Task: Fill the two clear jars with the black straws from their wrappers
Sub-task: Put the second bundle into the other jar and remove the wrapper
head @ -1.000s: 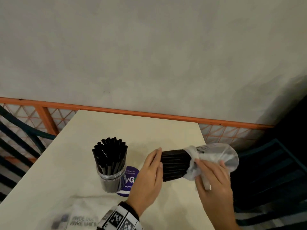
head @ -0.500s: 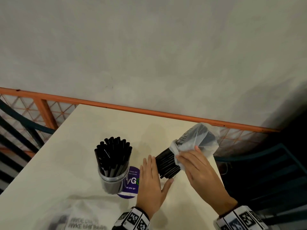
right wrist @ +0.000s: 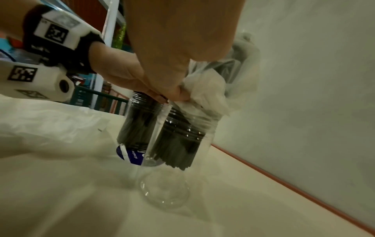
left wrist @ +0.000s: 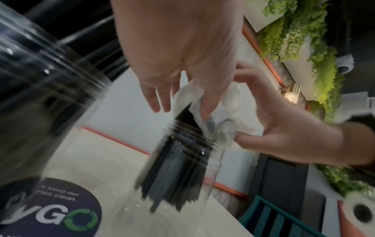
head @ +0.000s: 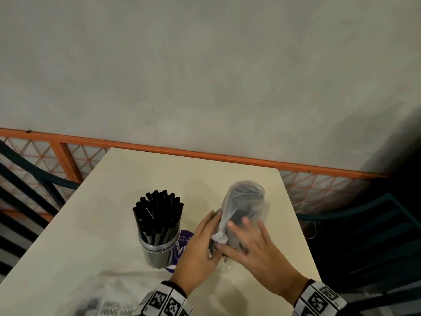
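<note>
A clear jar [head: 159,252] packed with black straws [head: 159,210] stands on the cream table [head: 102,224]. Right of it, a second clear jar [left wrist: 182,160] [right wrist: 174,144] stands under both hands. A bundle of black straws in a clear plastic wrapper [head: 246,199] stands upright in that jar's mouth. The bare lower ends [right wrist: 174,157] hang partway down, above the jar's bottom. My right hand [head: 250,242] holds the bundle, its thumb [right wrist: 178,94] pinching the bunched wrapper. My left hand [head: 205,238] lies against the bundle's left side with straight fingers [left wrist: 205,109].
An emptied printed wrapper [head: 109,299] lies at the table's front left. A purple round sticker [left wrist: 50,213] sits between the jars. The table's right edge [head: 293,224] is close to the second jar, with a teal chair [head: 364,224] beyond. An orange rail [head: 205,153] runs behind.
The wrapped bundle has swung from lying sideways in my hands to upright, and its bare ends have gone down into the second jar. Both hands have closed in over that jar.
</note>
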